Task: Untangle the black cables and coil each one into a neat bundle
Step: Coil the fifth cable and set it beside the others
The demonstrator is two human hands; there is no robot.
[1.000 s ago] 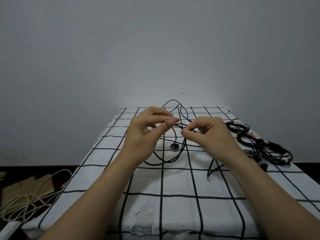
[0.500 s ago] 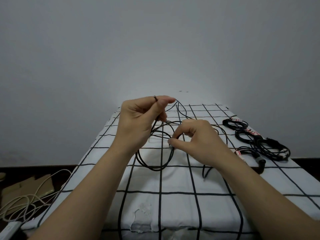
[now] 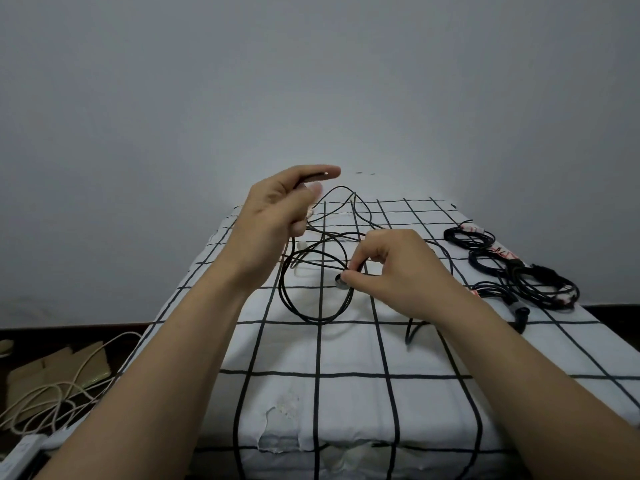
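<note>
A thin black cable point(image 3: 301, 308) hangs in loose loops above the white cloth with a black grid point(image 3: 346, 403). My left hand point(image 3: 277, 216) is raised over the far part of the table and pinches the cable's plug end between thumb and forefinger. My right hand point(image 3: 398, 271) sits lower, just right of the loops, and pinches the cable beside a small round piece point(image 3: 338, 280). More of the cable trails toward the far edge and under my right wrist.
Several coiled black cable bundles point(image 3: 519, 275) with red-and-white ties lie along the table's right side. Off the left edge, a tangle of pale cables point(image 3: 52, 393) lies on brown cardboard point(image 3: 55, 372) on the floor. A plain grey wall stands behind.
My left hand has lifted the plug end higher and away from my right hand, widening the loops. My right hand has dropped slightly and taken hold by the round piece.
</note>
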